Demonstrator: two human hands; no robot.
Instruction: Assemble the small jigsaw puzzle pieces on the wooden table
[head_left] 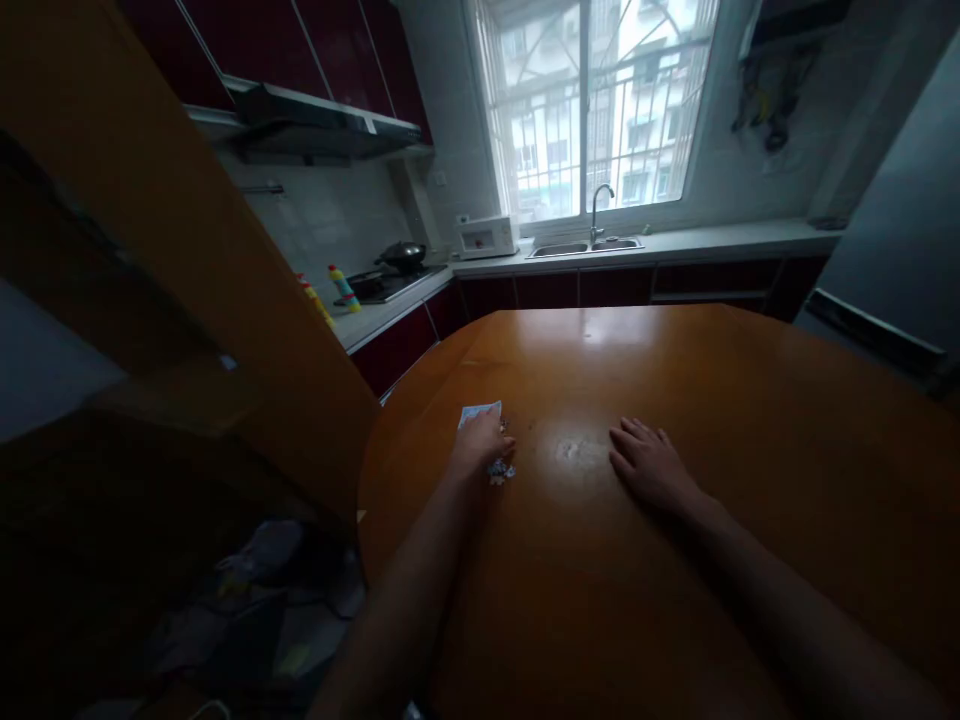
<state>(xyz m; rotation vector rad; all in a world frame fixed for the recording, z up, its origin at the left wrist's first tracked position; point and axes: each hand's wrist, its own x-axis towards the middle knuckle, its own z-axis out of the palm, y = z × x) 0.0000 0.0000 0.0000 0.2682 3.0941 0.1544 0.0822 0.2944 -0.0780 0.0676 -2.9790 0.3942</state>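
Note:
My left hand (480, 442) rests over a small pile of what look like jigsaw puzzle pieces (498, 470) on the wooden table (585, 560). Its fingers are curled inward, and whatever they may hold is hidden beneath them. A pale blue-and-white card or paper sheet (472, 411) shows just beyond that hand, with a few more small pieces by the fingertips. Farther right, my right hand (651, 465) lies palm down on the tabletop, fingers stretched out and holding nothing. A pale worn or shiny spot lies between the two hands.
A wooden partition (247, 260) stands along the table's left side. Behind the table runs a counter with a sink (559, 249), a white microwave (486, 238), and a stove with a dark pot (405, 256). Bottles (344, 288) stand by the stove. Various items clutter the lower left.

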